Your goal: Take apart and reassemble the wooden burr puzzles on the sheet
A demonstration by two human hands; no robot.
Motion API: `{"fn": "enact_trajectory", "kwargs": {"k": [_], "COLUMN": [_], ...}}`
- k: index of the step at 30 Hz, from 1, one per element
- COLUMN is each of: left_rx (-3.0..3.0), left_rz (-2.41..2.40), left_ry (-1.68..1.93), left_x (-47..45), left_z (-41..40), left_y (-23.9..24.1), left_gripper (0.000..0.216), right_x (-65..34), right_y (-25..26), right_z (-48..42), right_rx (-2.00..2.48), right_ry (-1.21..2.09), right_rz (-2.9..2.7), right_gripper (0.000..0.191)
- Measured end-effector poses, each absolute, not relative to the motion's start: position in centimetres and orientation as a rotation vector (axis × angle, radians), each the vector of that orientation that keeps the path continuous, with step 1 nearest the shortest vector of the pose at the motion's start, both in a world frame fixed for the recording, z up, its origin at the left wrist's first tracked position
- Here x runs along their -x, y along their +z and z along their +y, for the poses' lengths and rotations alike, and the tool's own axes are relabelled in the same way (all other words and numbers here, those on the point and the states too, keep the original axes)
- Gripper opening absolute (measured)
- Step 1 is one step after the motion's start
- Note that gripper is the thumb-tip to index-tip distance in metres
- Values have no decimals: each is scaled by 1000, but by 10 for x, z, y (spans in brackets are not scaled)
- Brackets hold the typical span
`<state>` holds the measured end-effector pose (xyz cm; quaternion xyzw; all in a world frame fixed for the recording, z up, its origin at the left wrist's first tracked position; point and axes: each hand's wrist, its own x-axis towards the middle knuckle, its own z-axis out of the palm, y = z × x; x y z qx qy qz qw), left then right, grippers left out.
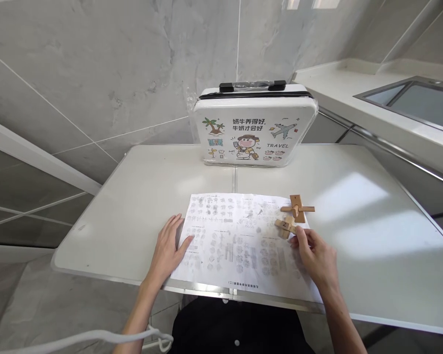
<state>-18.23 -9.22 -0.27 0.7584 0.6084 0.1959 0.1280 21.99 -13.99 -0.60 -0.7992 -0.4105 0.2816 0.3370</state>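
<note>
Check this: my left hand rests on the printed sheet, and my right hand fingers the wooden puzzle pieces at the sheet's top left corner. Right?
The head view shows the wooden puzzle pieces at the top right corner of the printed sheet, not left. The left hand does rest on it, and the right hand fingers the pieces.

Home kitchen — tiled wall [96,73], steel sink [413,98].

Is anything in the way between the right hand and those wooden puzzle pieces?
Nothing visible. The right hand is at the near block on the sheet; the crossed piece lies just beyond, uncovered.
</note>
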Motion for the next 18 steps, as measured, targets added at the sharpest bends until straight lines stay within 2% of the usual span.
{"fn": "enact_trajectory", "kwargs": {"k": [9,15,18], "left_rx": [-2206,-2179,-2172], "left_rz": [1777,1798,1803], "left_ry": [604,605,607], "left_x": [183,184,185], "left_z": [-92,-93,-93], "left_y": [-3,-4,-5], "left_gripper": [53,52,51], "right_x": [-206,-206,-204], "right_y": [-4,-3,-3], "right_z": [-120,-126,-143], "right_rx": [2075,2084,1992], "right_ry": [722,696,817], "right_rz": [-1023,-1080,-1142], "right_gripper": [54,64,62]}}
